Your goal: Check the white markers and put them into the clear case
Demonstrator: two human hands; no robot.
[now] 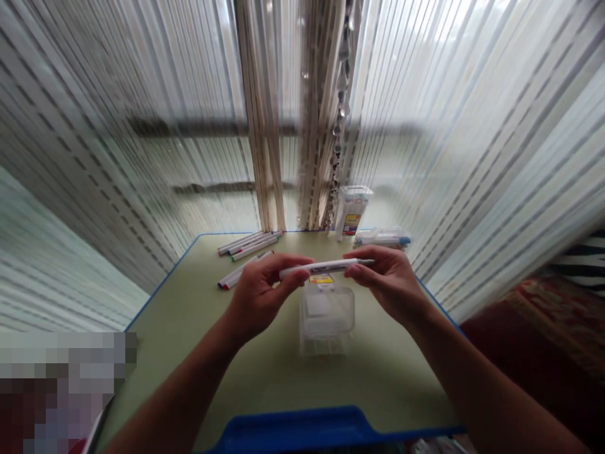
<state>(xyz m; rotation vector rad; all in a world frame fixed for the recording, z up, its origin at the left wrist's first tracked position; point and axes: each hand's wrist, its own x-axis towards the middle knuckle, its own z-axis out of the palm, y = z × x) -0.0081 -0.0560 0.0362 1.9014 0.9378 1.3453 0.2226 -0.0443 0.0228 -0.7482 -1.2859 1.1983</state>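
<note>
A white marker pen (327, 267) with a grey end at the right is held level above the table. My left hand (259, 291) pinches its left end between thumb and fingers. My right hand (394, 280) grips the pen near its grey end, also between thumb and fingers. Below the pen lies a clear plastic box (328, 315) with a yellow label; no pens can be made out in it. Several white markers (250, 244) with coloured ends lie to the left, beyond my left hand.
At the back right of the green table (179, 334) an upright clear box (353, 211) stands beside a lying clear case (382, 238) with pens in it. String curtains (293, 113) hang behind. A blue edge piece (297, 429) runs along the front.
</note>
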